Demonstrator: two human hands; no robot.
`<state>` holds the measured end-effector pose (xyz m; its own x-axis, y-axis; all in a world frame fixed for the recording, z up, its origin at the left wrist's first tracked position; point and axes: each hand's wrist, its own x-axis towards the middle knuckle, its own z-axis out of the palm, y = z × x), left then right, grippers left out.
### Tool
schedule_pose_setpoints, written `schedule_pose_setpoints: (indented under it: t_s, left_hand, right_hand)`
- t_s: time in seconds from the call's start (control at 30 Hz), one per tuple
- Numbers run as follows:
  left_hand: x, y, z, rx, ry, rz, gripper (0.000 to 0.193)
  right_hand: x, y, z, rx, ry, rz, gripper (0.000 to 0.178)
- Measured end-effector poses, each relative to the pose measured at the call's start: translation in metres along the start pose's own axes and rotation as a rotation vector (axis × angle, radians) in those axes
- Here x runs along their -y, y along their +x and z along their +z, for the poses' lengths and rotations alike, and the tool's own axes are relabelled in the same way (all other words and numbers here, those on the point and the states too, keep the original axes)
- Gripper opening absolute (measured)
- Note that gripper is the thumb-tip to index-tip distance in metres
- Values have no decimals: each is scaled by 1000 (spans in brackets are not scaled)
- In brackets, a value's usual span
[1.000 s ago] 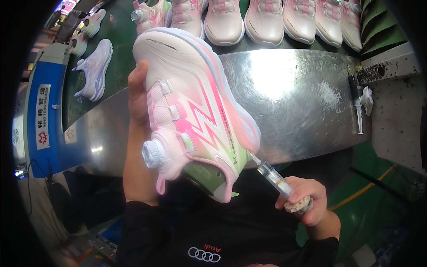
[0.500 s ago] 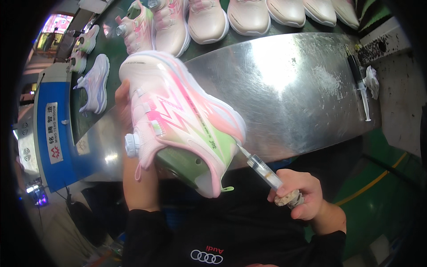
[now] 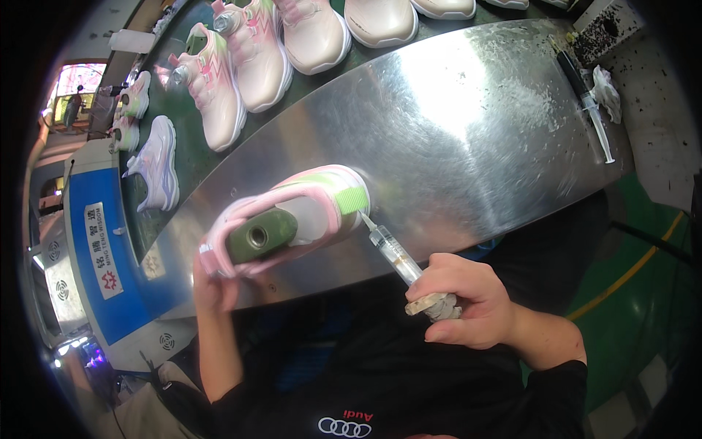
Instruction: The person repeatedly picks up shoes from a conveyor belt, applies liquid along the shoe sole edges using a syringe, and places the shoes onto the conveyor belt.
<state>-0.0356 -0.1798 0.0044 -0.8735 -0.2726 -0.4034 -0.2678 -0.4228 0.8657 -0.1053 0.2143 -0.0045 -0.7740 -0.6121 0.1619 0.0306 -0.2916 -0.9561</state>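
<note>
Sneaker (image 3: pixel 289 223), pink and white with a light-green heel end, lies over the near part of the curved metal counter (image 3: pixel 475 124), opening turned up. An olive-green shoe last (image 3: pixel 259 235) fills the opening; a round metal socket shows in its top face.

Left hand (image 3: pixel 213 284): grip closed around the sneaker's end nearest the person, fingers wrapped under it; fingertips mostly hidden behind the shoe.

Right hand (image 3: pixel 468 300): grip closed on a syringe (image 3: pixel 398 256), fist around the plunger end, which is crusted with a pale residue. Barrel is clear with a yellowish fill. Needle tip points up and away from this grip and meets the sneaker at the ribbed green heel part, at the seam with the sole; contact appears to be touching, exact point too small to resolve.

Beyond both grips, across the counter: a green conveyor belt (image 3: pixel 183 157) carrying a row of like pink sneakers (image 3: pixel 252 58); a pale lilac sneaker (image 3: pixel 155 162) lies further to the left-hand side. Far beyond the right grip, at the counter's right end: a second syringe (image 3: pixel 598 128), a black pen-like tool (image 3: pixel 572 72), a crumpled white rag (image 3: pixel 607 91). Outward of the left grip: a blue machine panel (image 3: pixel 99 249).
</note>
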Motion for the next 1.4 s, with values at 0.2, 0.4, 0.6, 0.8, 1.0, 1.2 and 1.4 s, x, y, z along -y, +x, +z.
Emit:
schedule_pose_setpoints:
  t_s: [0.2,0.4,0.6,0.8,1.0,1.2,1.4]
  left_hand:
    - [11,-55,28,-78,107,-30,43]
    - [28,-82,51,93,-87,-206,72]
    - [46,-95,65,222,-230,-354,83]
    - [67,-99,90,277,-415,-379,81]
    - [79,-89,109,453,-625,-535,81]
    - [98,-72,136,610,-666,-727,65]
    - [98,-48,176,701,-682,-693,53]
  right_hand:
    - [5,3,11,14,-100,-20,34]
    - [15,0,18,25,-143,-6,34]
    - [30,0,21,73,-123,22,34]
    - [50,-2,25,137,-118,112,32]
    - [84,-8,19,237,-181,154,34]
    - [115,-33,8,241,-256,146,37]
    - [144,-56,1,192,-420,168,40]
